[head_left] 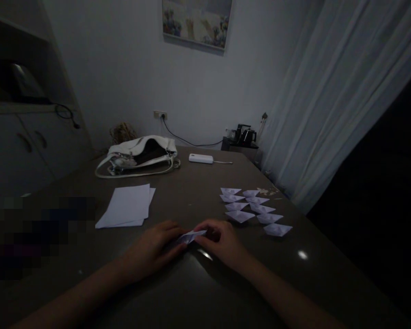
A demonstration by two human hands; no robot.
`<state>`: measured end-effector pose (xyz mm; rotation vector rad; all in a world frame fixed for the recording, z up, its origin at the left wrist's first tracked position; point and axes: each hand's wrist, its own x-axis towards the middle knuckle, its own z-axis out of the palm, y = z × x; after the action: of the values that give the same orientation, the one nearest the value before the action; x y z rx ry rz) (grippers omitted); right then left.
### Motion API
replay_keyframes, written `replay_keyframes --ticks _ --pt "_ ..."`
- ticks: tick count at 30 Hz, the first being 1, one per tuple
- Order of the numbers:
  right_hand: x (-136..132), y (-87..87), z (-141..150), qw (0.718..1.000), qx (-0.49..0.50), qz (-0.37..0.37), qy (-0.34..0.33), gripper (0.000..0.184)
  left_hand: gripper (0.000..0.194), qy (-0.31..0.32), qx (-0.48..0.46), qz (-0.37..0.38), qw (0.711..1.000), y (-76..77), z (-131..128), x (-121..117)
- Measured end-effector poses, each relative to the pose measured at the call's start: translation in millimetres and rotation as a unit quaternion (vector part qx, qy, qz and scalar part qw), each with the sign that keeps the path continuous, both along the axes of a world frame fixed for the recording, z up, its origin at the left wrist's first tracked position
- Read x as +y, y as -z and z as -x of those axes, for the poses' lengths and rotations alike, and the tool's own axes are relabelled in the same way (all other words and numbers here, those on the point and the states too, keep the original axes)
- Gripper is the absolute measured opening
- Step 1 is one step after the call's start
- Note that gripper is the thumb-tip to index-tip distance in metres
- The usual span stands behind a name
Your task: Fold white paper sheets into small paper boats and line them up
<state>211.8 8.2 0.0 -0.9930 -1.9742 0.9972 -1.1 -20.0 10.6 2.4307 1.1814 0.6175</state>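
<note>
Close to me, just above the dark table (178,292), a small folded paper boat (192,236) sits between my two hands. My left hand (157,246) pinches its left end, thumb in front and fingers behind. At the other end, the thumb and index finger of my right hand (222,240) are closed on the paper. Part of the folded paper is hidden by my fingers. Several finished white paper boats (239,216) stand in two rows to the right of my right hand. Beyond my left hand lies a stack of white paper sheets (128,205).
A white handbag (140,153) with its strap lies at the back left. Behind the boats, a white power bank (201,158) with a short cable rests near the far edge. Small scraps (267,191) lie by the right edge, near a white curtain (304,100).
</note>
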Motion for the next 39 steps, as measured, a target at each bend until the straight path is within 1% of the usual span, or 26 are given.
replay_keyframes --ticks 1,4,5,6,10,12,15,17,18,23,26,28,31,33,35,39 --pt "-1 0.4 0 1.000 0.018 0.017 -0.003 0.022 0.027 -0.004 -0.008 0.006 1.000 0.5 0 0" --pt "-2 2.1 3 0.994 0.071 0.081 -0.018 0.043 0.026 -0.018 -0.042 0.034 0.998 0.5 -1 0" --pt "-3 2.6 4 0.992 0.080 0.100 -0.024 0.046 0.026 -0.021 -0.056 0.046 0.997 -0.1 -2 0" --pt "-4 2.9 4 0.989 0.084 0.114 -0.030 0.046 0.027 -0.021 -0.071 0.060 0.995 -0.9 -3 -2" --pt "-6 2.6 6 0.982 0.109 0.144 -0.052 0.026 0.029 -0.008 -0.138 0.125 0.982 -3.7 -12 -8" --pt "-6 2.6 6 0.977 0.133 0.159 -0.049 0.026 0.028 -0.012 -0.186 0.163 0.969 -4.2 -17 -11" --pt "-5 3.6 7 0.968 0.162 0.189 -0.043 0.030 0.027 -0.025 -0.265 0.223 0.938 -3.2 -21 -13" --pt "-4 4.4 8 0.964 0.168 0.202 -0.044 0.030 0.028 -0.043 -0.288 0.250 0.924 -1.2 -22 -13" --pt "-3 4.6 8 0.963 0.168 0.206 -0.043 0.030 0.029 -0.052 -0.288 0.256 0.921 0.3 -22 -12" --pt "-6 2.4 9 0.954 0.175 0.235 -0.056 0.039 0.031 -0.070 -0.289 0.254 0.920 9.9 -17 -8" --pt "-9 1.2 10 0.948 0.176 0.255 -0.076 0.045 0.025 -0.064 -0.299 0.240 0.922 12.1 -15 -7" --pt "-9 1.1 10 0.946 0.179 0.258 -0.084 0.043 0.019 -0.045 -0.288 0.224 0.930 11.1 -16 -7" --pt "-9 1.0 10 0.945 0.179 0.259 -0.090 0.040 0.016 -0.028 -0.275 0.209 0.938 8.1 -17 -9" --pt "-9 0.3 10 0.947 0.172 0.258 -0.087 0.039 0.018 -0.033 -0.273 0.216 0.937 6.2 -18 -11" --pt "-9 -0.8 8 0.949 0.165 0.255 -0.083 0.036 0.018 -0.026 -0.282 0.209 0.936 4.9 -19 -11" --pt "-11 -2.6 7 0.954 0.156 0.245 -0.074 0.034 0.020 -0.008 -0.290 0.229 0.929 2.7 -19 -12"
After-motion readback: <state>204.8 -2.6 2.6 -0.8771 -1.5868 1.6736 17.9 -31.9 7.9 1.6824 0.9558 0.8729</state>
